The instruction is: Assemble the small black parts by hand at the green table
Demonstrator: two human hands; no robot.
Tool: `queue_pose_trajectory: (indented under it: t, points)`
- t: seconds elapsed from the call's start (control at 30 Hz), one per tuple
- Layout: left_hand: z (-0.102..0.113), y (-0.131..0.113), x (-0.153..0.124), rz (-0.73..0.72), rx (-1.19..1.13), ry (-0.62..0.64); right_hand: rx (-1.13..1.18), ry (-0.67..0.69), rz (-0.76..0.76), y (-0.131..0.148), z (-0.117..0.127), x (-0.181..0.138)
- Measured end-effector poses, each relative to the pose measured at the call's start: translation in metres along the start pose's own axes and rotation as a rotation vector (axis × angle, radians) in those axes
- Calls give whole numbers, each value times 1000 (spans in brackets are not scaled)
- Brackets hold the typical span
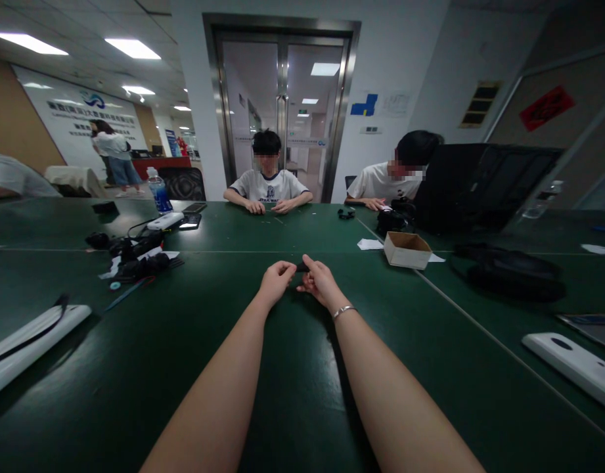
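Both my arms stretch forward over the dark green table point(287, 407). Between my hands is a small black object point(302, 267), too small to tell its kind. My right hand point(319, 282) grips it between thumb and fingers, the lower fingers curled beneath. My left hand point(278, 281) is closed in a pinch at the object's left end; its fingertips touch or nearly touch it. A silver bracelet point(344, 311) circles my right wrist.
An open cardboard box point(407, 250) stands right of my hands, near white paper point(370, 244). Black gear point(139, 253) and a water bottle point(158, 190) are on the left. White long devices point(41, 341) lie at both sides. Two people sit opposite; a large black case point(479, 187) stands right.
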State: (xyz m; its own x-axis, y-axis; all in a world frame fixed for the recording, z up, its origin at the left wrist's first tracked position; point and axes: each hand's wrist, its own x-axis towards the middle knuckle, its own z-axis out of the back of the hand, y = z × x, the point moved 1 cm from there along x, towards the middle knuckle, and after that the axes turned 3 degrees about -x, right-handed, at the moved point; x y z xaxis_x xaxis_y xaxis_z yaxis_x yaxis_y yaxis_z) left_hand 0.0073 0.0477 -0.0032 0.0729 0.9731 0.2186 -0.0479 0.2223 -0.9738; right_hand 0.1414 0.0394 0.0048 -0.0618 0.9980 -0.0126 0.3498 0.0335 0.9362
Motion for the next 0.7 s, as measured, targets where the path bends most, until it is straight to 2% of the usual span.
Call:
queue_pose_trajectory:
  t: [0.13,0.37,0.57,0.7]
  points:
    - [3,-6,-2,-9,-74,-16,-5,-17,-9,1,-2,0]
    - [-1,-6,-1,93,18,-7,-1,13,-14,-1,1,2]
    - [-2,-7,-1,156,-73,-39,18,18,-8,-2,2,2]
    - [-3,-8,-2,84,-83,-21,21,16,-17,-2,2,2]
